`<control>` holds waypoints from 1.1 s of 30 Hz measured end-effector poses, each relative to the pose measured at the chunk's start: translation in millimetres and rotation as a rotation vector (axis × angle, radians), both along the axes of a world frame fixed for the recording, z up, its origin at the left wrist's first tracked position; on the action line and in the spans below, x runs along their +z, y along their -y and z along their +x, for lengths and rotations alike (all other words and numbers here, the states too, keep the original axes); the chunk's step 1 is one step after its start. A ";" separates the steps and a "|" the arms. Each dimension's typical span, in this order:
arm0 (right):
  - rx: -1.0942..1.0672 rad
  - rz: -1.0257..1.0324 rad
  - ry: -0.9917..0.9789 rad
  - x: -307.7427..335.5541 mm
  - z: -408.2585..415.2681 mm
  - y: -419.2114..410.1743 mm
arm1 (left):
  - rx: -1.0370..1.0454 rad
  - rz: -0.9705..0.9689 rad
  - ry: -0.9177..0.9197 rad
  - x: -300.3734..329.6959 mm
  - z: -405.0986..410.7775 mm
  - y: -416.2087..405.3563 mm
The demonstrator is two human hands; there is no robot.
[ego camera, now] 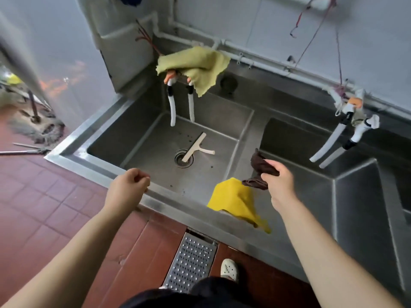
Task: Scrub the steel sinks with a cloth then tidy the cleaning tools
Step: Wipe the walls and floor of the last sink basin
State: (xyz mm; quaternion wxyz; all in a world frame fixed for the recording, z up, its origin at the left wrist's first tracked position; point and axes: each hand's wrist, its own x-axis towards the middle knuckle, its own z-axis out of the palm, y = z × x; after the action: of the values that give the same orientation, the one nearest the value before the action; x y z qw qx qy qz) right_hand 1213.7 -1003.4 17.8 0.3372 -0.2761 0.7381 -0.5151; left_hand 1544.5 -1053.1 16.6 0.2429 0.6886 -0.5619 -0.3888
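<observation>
Head view: right hand (278, 181) right of centre grips a brown cloth (259, 168) above the sink (155, 134) divider. Left hand (127, 185), lower centre, is fisted and empty over the front rim. Yellow cloth (235, 202) drapes the rim. Squeegee (195, 147) lies across the drain (183, 158). Green cloth (195, 65) hangs over the upper-centre taps (171, 103).

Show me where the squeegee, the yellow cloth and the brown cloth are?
squeegee (194, 147), head view, on its blade near the drain.
yellow cloth (233, 197), head view, middle of its fold.
brown cloth (259, 162), head view, upper bunched part.
</observation>
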 end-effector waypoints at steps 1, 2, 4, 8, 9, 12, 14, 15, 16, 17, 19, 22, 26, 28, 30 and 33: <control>0.009 0.007 0.004 -0.1 13.7 6.6 | -0.004 0.003 0.004 1.2 9.5 3.1; 0.018 0.016 0.004 -0.9 25.7 13.5 | -0.007 0.004 0.005 1.1 16.5 7.0; 0.032 0.023 0.017 -5.0 45.5 28.6 | -0.013 0.008 0.006 -2.4 24.1 16.3; 0.071 0.050 0.073 -25.4 75.0 69.4 | -0.042 0.036 0.028 -19.6 23.8 41.4; 0.079 0.062 0.089 -32.5 81.1 81.6 | -0.055 0.050 0.036 -25.2 21.7 50.0; 0.089 0.114 0.149 -60.4 95.7 118.6 | -0.090 0.097 0.066 -40.5 14.6 78.7; 0.051 0.169 0.215 -82.2 101.9 143.2 | -0.096 0.129 0.080 -48.5 10.6 103.4; 0.022 0.208 0.260 -94.3 103.6 155.7 | -0.094 0.141 0.090 -52.3 9.5 118.1; -0.014 0.250 0.326 -105.9 105.4 167.3 | -0.096 0.153 0.102 -56.1 9.4 134.1; -0.061 0.290 0.399 -117.9 106.5 177.9 | -0.099 0.168 0.113 -60.3 9.7 150.4; -0.146 0.364 0.473 -144.2 104.7 197.3 | -0.104 0.197 0.124 -70.3 10.0 181.2; -0.216 0.441 0.419 -182.4 95.9 220.3 | -0.121 0.208 0.130 -90.1 9.2 215.9; -0.064 0.550 0.282 -221.2 88.9 233.8 | -0.142 0.263 0.118 -118.8 6.4 241.4; 0.099 0.630 0.224 -239.4 84.3 238.4 | -0.164 0.298 0.118 -131.7 3.4 249.0; 0.151 0.714 0.155 -251.6 75.8 248.3 | -0.188 0.326 0.115 -142.4 -0.6 255.4; 0.095 0.760 -0.033 -261.0 57.2 273.2 | -0.243 0.345 0.115 -155.9 -6.9 265.6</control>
State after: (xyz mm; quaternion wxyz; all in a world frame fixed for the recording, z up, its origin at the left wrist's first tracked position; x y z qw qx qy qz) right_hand 1270.9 -1276.7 -243.2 0.4270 -0.1737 0.8681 -0.1839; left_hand 1537.6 -1318.7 -139.3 0.0404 0.6682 -0.5787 -0.4659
